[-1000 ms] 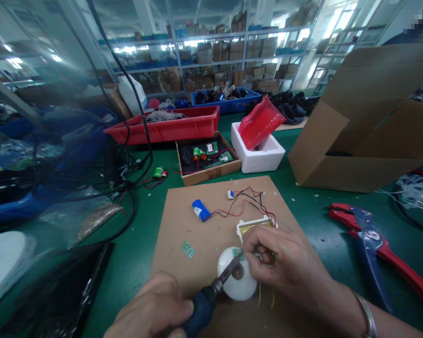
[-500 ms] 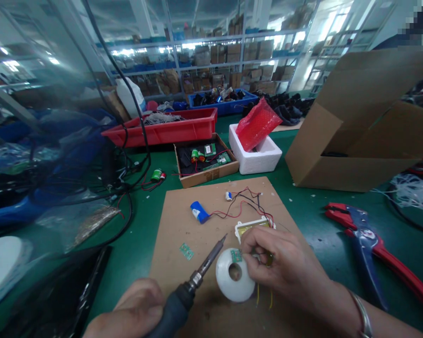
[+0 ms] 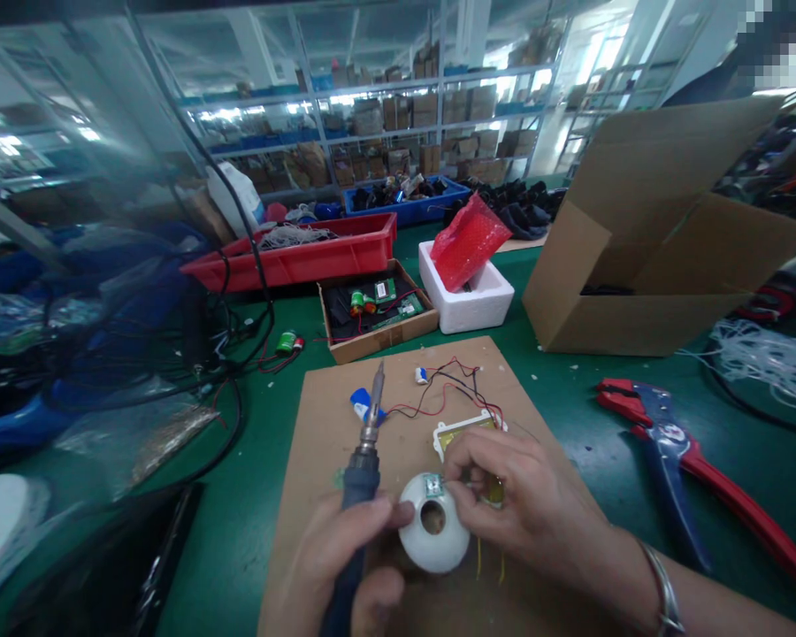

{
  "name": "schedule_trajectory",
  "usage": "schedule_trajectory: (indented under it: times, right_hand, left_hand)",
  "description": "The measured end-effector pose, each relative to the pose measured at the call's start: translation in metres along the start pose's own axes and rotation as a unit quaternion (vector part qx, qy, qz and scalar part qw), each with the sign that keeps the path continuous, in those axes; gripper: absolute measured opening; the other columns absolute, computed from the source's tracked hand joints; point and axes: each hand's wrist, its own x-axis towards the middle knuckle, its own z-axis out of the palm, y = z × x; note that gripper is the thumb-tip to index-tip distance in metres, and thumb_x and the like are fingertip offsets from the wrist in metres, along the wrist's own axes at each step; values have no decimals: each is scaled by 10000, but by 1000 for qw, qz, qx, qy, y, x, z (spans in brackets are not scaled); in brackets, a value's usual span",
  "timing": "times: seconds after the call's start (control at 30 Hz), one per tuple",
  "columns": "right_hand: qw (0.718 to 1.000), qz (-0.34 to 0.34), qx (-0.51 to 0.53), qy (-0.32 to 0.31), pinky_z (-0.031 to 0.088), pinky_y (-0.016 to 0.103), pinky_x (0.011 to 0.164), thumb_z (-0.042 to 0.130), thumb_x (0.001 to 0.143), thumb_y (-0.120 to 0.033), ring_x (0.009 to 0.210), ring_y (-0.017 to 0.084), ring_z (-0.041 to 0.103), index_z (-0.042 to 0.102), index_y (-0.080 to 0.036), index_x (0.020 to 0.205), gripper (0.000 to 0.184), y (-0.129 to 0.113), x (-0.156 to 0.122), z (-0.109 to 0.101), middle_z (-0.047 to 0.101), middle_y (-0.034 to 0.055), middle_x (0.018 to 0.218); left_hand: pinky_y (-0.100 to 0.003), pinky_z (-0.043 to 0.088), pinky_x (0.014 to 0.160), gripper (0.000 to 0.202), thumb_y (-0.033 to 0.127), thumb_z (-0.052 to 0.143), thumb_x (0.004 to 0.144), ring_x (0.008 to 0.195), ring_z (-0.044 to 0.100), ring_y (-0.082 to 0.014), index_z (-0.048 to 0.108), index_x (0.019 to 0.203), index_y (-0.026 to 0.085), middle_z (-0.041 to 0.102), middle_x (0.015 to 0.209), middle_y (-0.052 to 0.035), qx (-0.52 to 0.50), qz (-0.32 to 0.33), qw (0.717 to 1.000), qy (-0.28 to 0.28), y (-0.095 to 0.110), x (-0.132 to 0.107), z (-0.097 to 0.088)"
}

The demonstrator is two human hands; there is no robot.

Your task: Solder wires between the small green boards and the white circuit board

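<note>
Occlusion and cropping
Iron [image 3: 361, 479] covers part of battery [image 3: 359, 403]; bottom edge crops iron. Right grip [image 3: 448, 475] hides part of white frame [image 3: 440, 436].

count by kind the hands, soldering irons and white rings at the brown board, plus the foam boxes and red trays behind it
Left hand and right hand: 2
Soldering iron: 1
White ring: 1
Foam box: 1
Red tray: 1
Total: 6

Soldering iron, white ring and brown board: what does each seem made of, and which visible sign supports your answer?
Soldering iron: dull dark handle, probably plastic or rubber; greyish shaft, likely metal by its sheen.
White ring: perhaps plastic, as its rounded surface looks smooth.
Brown board: likely cardboard or fibreboard, from its flat, matte face.
</note>
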Motion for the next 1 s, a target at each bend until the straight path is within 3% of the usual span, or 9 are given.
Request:
schedule_trajectory:
  times: [0.27, 0.4, 0.6, 0.73, 0.83, 1.0]
  right_hand:
    - [996, 65, 53, -33, 427, 250, 607, 561, 776, -120, 664, 132, 574, 595, -171, 759, 64, -2, -2, -7, 617, -3, 708]
    - [985, 117, 120, -36, 441, 239, 612, 550, 792, -104, 666, 121, 567, 563, -172, 774, 71, 0, -1, -5, 604, -10, 716]
    - [968, 135, 210, -39, 456, 241, 623, 548, 783, -66, 687, 118, 534, 520, -166, 857, 128, 7, 0, -1, 583, 2, 777]
    - [979, 102, 160, -78, 457, 281, 727, 607, 812, -132, 793, 142, 551, 580, -172, 917, 116, 8, 4, -25, 589, 13, 876]
    - [975, 48, 154, -153, 427, 297, 853, 650, 823, -166, 913, 151, 557, 644, -184, 857, 39, 6, 7, -51, 577, 8, 945]
    - [959, 27, 140, -243, 417, 285, 856, 673, 821, -164, 928, 147, 557, 699, -214, 899, 96, 8, 7, -72, 581, -3, 938]
  left_hand:
    - [-356, 416, 1000, 199, 368, 488, 920, 1029, 602, -188, 579, 1045, 244, 690, 1036, -25, 39, 26, 998, -43, 0, -7, 22]
    - [-340, 442, 949, 176, 322, 508, 916, 1045, 590, -196, 577, 1054, 239, 684, 1045, -33, 42, 27, 998, -43, 1, -8, 22]
    - [-261, 446, 869, 158, 298, 494, 927, 1020, 590, -158, 568, 1045, 223, 656, 1053, -34, 13, 33, 998, -51, 4, -8, 23]
    - [-250, 434, 877, 161, 300, 490, 929, 1017, 587, -154, 562, 1049, 221, 657, 1042, -30, 15, 38, 998, -48, 3, -7, 24]
    - [-254, 420, 898, 161, 297, 486, 929, 1019, 582, -159, 562, 1048, 221, 662, 1031, -30, 28, 52, 997, -46, 3, -7, 24]
    - [-261, 421, 901, 156, 272, 485, 922, 1069, 569, -168, 565, 1048, 227, 668, 1046, -30, 42, 41, 997, -56, 3, -9, 21]
